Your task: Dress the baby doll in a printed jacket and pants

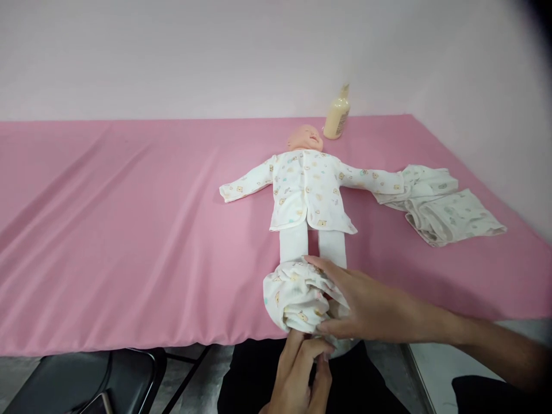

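A baby doll lies on its back, wearing a white long-sleeved baby shirt with a small bear print. Matching baby pants are bunched around its lower legs at the table's front edge, hiding the feet. My right hand comes in from the right, its thumb and fingers spread around the bunched cloth and gripping it. Below, my left hand is closed at the lower opening of the pants, one finger partly inside the cloth. What lies between its fingertips is mostly hidden.
A pink sheet covers the table. A cream pump bottle stands beside the doll's head, near the wall. Folded printed cloths lie by the doll's sleeve on the right. A black chair with a phone on it stands at front left.
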Demonstrator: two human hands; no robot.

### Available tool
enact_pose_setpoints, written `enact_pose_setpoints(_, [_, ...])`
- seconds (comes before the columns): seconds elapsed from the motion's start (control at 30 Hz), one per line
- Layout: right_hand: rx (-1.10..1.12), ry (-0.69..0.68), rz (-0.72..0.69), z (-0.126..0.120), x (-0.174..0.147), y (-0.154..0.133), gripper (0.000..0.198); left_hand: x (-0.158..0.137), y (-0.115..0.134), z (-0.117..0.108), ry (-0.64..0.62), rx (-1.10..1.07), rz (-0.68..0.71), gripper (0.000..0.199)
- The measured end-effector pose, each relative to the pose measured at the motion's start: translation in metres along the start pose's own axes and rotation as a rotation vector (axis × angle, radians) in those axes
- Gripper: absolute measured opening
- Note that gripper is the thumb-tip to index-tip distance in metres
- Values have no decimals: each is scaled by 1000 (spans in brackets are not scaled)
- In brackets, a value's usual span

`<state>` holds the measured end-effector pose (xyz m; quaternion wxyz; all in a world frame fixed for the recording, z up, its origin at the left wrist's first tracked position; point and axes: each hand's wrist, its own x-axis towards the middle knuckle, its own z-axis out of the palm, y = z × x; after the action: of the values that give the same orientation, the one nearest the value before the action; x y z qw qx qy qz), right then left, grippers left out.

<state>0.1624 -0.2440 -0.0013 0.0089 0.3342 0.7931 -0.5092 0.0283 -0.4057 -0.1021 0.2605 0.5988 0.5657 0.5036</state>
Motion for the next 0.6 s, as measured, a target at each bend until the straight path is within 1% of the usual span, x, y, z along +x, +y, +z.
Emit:
enact_pose_setpoints(0.07, [-19,22,-11,9,1,-1,89,-2,-2,-4,-5,26,22,22])
enact_pose_setpoints(0.13, [-14,15,-18,13,3,-2,84,-2,-5,-12,28,79,92,24])
enact_pose_setpoints(0.2, [-25,32,-11,13,5,-1,81,1,-8,-21,85,161,217,29])
enact_pose_setpoints(0.23, [-41,42,-12,13,6,-1,80,3,-9,-26,132,215,261,32])
enact_pose_setpoints(0.27, [-65,53,-19,12,7,0,79,5,-11,-30,184,280,269,36])
enact_pose_setpoints(0.33, [-122,85,-45,11,9,2,76,10,-15,-37,284,436,192,41])
enact_pose_setpoints(0.4, [-172,132,-63,12,12,3,69,15,-19,-40,325,572,74,48])
enact_pose_setpoints(0.5, [-218,187,-51,16,15,5,54,21,-22,-44,260,659,4,55])
enact_pose_setpoints(0.6, [-231,211,-44,19,15,6,44,29,-21,-50,136,682,-71,51])
